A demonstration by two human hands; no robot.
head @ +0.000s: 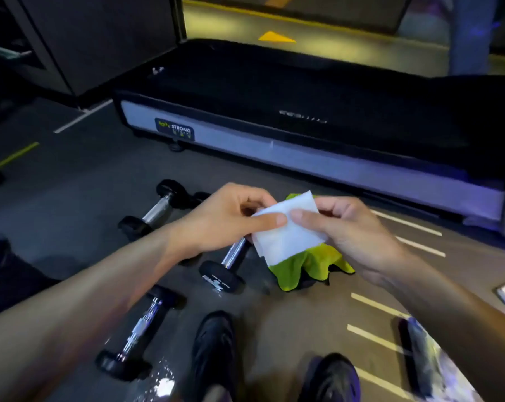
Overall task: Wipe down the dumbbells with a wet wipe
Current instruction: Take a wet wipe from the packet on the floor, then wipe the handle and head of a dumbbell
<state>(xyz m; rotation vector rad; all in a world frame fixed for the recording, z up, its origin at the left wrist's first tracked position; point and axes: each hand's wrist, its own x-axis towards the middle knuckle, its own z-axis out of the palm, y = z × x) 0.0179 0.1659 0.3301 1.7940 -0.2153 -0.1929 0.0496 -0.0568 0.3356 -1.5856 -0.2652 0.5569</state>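
Observation:
A folded white wet wipe [289, 233] is held up between both hands above the floor. My left hand [228, 219] pinches its left edge with thumb and fingers. My right hand [353, 230] pinches its right edge. Three dumbbells with black ends and chrome handles lie on the grey floor: one far left [155, 211], one just below the hands [225, 271], one nearer me [139, 332]. A yellow-green cloth [309, 268] lies crumpled under the wipe.
A long black treadmill deck [303, 111] with a grey side runs across the back. My two black shoes [213, 355] are at the bottom. A plastic wipe packet [161, 381] lies by the near dumbbell. White floor lines [376, 338] mark the right side.

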